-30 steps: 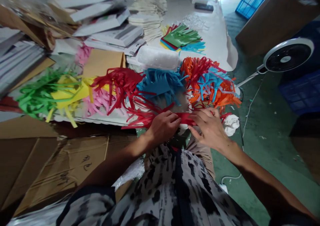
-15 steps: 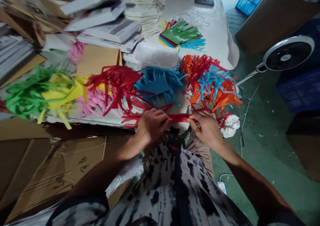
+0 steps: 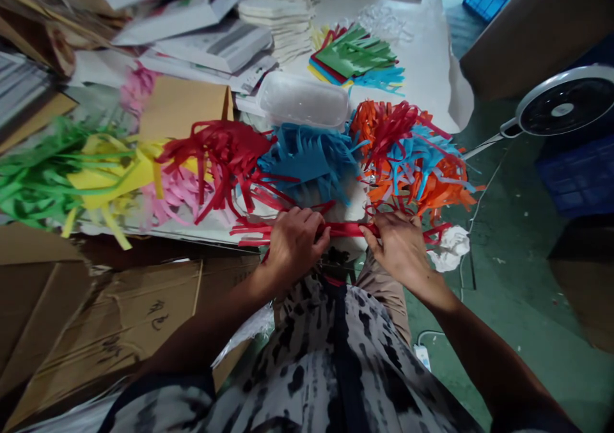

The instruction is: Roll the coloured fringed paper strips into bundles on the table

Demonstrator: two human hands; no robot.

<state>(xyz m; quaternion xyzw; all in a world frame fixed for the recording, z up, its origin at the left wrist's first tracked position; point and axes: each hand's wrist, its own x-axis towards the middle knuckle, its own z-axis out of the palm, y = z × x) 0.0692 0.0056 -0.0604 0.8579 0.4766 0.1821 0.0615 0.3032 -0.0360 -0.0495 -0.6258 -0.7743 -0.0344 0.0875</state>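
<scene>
A narrow red strip with fringed ends stretches level between my two hands at the table's front edge. My left hand is closed on its left part, and red fringes stick out past the knuckles. Closed on the right part is my right hand, thumb turned inward. Behind the hands lie a blue fringed bundle, a red fringed bundle and a mixed orange, red and blue pile. Crumpled white paper sits beside my right hand.
Yellow and green fringes lie at the left. Farther back are a clear plastic tray, a stack of coloured fringed sheets and white packages. A fan stands right; cardboard lies below left.
The table and its contents have shifted slightly in view as the camera moved. Both hands keep their grip on the red strip, with my left hand's fingers curled a little differently.
</scene>
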